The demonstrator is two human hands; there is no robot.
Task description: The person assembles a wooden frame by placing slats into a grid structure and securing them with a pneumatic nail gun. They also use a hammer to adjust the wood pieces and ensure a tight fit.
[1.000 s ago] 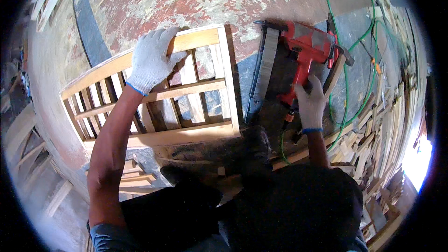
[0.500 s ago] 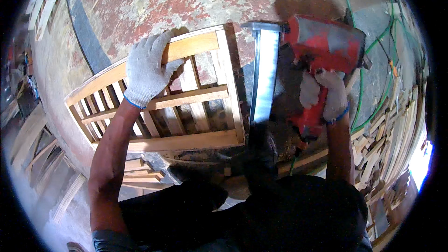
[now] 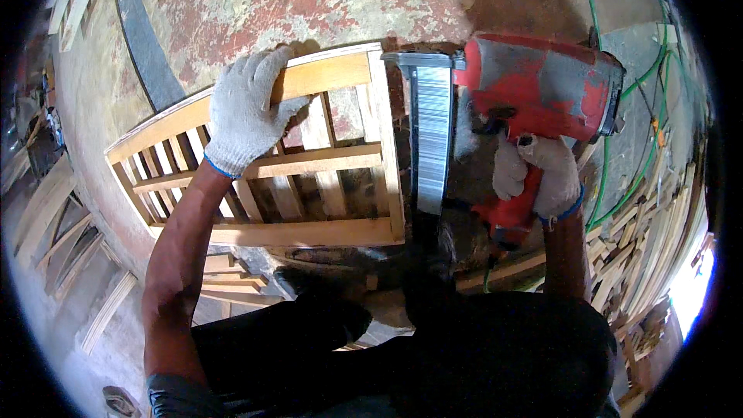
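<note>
Head camera: I have the left grip (image 3: 249,112) clasping the far rail (image 3: 329,74) of a slatted wooden frame (image 3: 325,160), lying lengthwise left-right on the floor (image 3: 333,0); the right grip (image 3: 540,174) clutches a red nail gun (image 3: 534,81), nose leftward beside the frame's far right corner.
</note>
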